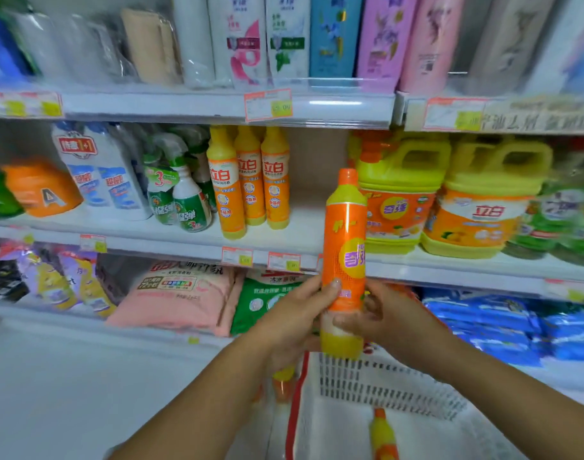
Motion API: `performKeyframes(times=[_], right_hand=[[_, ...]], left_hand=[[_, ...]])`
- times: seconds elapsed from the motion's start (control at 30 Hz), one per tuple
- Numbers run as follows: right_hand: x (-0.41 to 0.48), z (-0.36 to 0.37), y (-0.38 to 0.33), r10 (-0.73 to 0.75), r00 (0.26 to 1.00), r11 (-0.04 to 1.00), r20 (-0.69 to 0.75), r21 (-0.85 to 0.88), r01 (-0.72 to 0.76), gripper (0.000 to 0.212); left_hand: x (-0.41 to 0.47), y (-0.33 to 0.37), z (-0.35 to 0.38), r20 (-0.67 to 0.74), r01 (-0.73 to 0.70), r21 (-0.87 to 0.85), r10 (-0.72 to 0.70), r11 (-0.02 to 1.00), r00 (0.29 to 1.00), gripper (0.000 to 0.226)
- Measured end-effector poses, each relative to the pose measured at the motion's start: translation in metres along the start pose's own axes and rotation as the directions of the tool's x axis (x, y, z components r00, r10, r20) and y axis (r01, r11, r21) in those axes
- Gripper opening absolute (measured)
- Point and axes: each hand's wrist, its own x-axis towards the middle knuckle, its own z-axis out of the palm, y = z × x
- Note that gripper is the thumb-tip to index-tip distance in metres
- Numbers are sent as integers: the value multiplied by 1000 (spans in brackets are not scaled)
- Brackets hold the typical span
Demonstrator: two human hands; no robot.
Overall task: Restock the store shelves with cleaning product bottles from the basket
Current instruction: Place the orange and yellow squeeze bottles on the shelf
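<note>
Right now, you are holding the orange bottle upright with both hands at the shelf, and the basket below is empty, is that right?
Not quite: the basket is not empty; the head view shows a spare bottle in it. The rest holds: the left hand and right hand hold the orange bottle upright at the shelf.

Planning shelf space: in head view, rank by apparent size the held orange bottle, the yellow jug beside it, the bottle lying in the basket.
Held orange bottle and yellow jug: unsure, bottle taller but nearer, jug broader.
Basket bottle: smallest, cropped.
</note>
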Motion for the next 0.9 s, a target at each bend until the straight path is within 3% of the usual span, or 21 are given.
performKeyframes(times=[0.03,0.1,0.23,0.33,0.43,0.57,0.63,0.7,0.77,0.83,0.9], right_hand=[[-13,-7,3,19,1000,995,17,-97,-18,22],[-34,-24,6,41,999,984,-18,-175,-44,31],[-42,-49,4,70,964,976,-257,218,-13,42],[-36,-60,18,88,931,959,-355,282,16,37],[-31,-61,35,140,934,908,-329,418,11,37],[-22,-67,38,114,963,796,-243,602,58,53],[-18,-72,38,113,972,812,-204,583,28,53],[-15,-74,41,142,963,911,-230,412,-36,48],[-12,-73,46,173,943,941,-283,330,-74,48],[-12,-72,49,170,942,917,-290,396,-44,45],[-16,-74,51,113,965,882,-238,471,13,45]], left_hand=[[-5,-7,5,30,42,-30,-41,999,999,41],[-12,-23,14,95,92,-52,-87,994,992,43],[-14,-47,30,197,63,85,-79,994,977,47],[-12,-47,42,195,38,212,-81,977,978,43],[-3,-51,42,174,96,258,-144,961,974,51],[1,-46,38,214,207,255,-264,945,940,43],[3,-45,40,148,162,325,-219,932,964,47],[6,-50,45,40,76,478,-108,875,993,43],[9,-52,50,-20,26,578,-18,815,1000,37],[10,-53,48,-5,25,569,-26,822,1000,38],[9,-50,44,99,64,487,-128,871,987,42]])
